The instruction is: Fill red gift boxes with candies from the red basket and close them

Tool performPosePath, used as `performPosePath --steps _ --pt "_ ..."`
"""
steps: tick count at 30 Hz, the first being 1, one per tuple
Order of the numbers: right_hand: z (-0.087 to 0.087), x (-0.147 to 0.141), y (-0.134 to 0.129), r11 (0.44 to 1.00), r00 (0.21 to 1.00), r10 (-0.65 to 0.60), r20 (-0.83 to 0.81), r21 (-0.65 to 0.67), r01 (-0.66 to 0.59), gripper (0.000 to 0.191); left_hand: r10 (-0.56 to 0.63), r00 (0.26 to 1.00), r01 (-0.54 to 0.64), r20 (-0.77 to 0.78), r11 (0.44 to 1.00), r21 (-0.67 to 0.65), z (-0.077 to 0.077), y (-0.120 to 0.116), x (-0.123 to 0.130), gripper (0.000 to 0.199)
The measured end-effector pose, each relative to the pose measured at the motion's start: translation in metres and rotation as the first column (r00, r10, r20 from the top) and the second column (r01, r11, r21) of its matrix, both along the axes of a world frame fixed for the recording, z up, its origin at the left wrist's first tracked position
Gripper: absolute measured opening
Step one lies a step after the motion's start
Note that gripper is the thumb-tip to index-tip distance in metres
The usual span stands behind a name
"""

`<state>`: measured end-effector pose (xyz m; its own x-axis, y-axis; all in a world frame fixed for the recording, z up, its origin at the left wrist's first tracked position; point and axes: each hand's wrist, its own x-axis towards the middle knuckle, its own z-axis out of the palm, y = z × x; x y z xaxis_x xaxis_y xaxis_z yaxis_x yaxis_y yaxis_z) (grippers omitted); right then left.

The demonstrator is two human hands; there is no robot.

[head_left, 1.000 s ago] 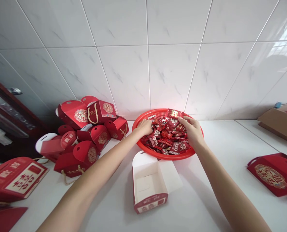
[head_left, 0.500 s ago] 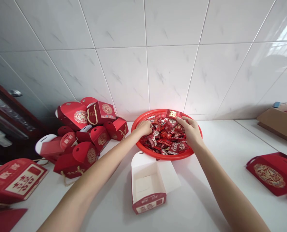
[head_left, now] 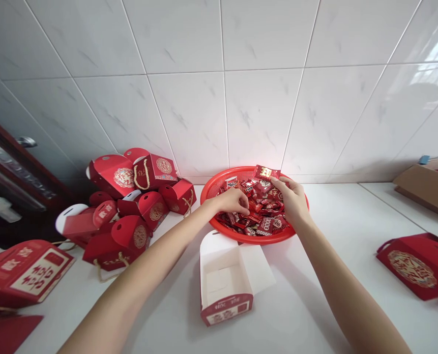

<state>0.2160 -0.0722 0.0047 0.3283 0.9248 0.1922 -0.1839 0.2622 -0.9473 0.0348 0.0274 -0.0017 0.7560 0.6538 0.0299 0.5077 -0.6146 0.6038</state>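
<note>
A red plastic basket (head_left: 255,240) of red-wrapped candies (head_left: 266,223) stands against the tiled wall. My left hand (head_left: 235,200) is over the candies near the basket's middle, its fingers curled together; what they pinch, if anything, is hidden. At the basket's right side, my right hand (head_left: 291,196) holds a red wrapped candy with gold lettering (head_left: 266,172) between thumb and fingers, above the back rim. An open box (head_left: 226,285), white inside and red outside, sits in front of the basket, its flaps spread. No contents show in it.
Several red gift boxes with rope handles (head_left: 137,241) are piled on the left of the white table (head_left: 288,314). Another red box (head_left: 414,265) lies at the right, with a brown cardboard box (head_left: 425,191) behind it. A dark frame (head_left: 15,167) stands at the far left.
My left hand has moved right and slightly down across the candies, from the basket's left side to its middle. My right hand and its candy have shifted very slightly right.
</note>
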Motion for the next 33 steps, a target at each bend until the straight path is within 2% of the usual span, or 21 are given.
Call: performPosePath --steps 5,9,12,16,21,23,27,31,33 --pt "0.003 -0.001 -0.002 1.000 0.999 0.022 -0.023 -0.004 -0.022 0.024 -0.108 0.991 0.112 -0.074 0.993 0.040 -0.001 -0.002 0.002 0.049" --pt "0.003 -0.001 -0.002 1.000 0.999 0.022 -0.047 -0.008 -0.022 0.023 -0.107 0.981 0.124 -0.163 0.987 0.104 0.000 -0.002 0.000 0.065" --pt "0.002 -0.001 -0.001 1.000 0.999 0.011 -0.031 -0.007 -0.011 0.026 -0.102 0.966 0.137 -0.236 0.981 0.137 0.000 0.000 -0.002 0.064" --pt "0.002 -0.002 -0.001 1.000 1.000 0.008 -0.014 -0.009 -0.008 0.029 -0.188 0.909 0.272 -0.372 0.943 0.190 0.001 0.002 -0.003 0.061" --pt "0.005 -0.003 -0.003 1.000 1.000 0.002 -0.010 -0.010 -0.002 0.030 -0.264 0.919 0.334 -0.293 0.916 0.222 -0.004 0.007 0.000 0.029" --pt "0.005 -0.003 -0.003 1.000 1.000 0.005 -0.015 -0.027 -0.005 0.029 -0.265 0.928 0.323 -0.261 0.922 0.213 -0.007 0.009 0.003 0.017" --pt "0.003 -0.003 -0.002 1.000 0.999 0.011 -0.036 0.010 -0.011 0.028 -0.211 0.953 0.257 -0.218 0.944 0.206 -0.009 0.009 0.005 0.033" --pt "0.002 -0.002 0.001 1.000 0.999 -0.001 -0.041 0.007 0.001 0.030 -0.093 0.980 0.130 -0.176 0.968 0.213 -0.007 0.007 0.003 0.041" --pt "0.002 -0.001 0.001 1.000 0.999 -0.005 -0.038 -0.003 0.005 0.031 -0.080 0.981 0.113 -0.176 0.975 0.191 -0.006 0.005 0.002 0.039"
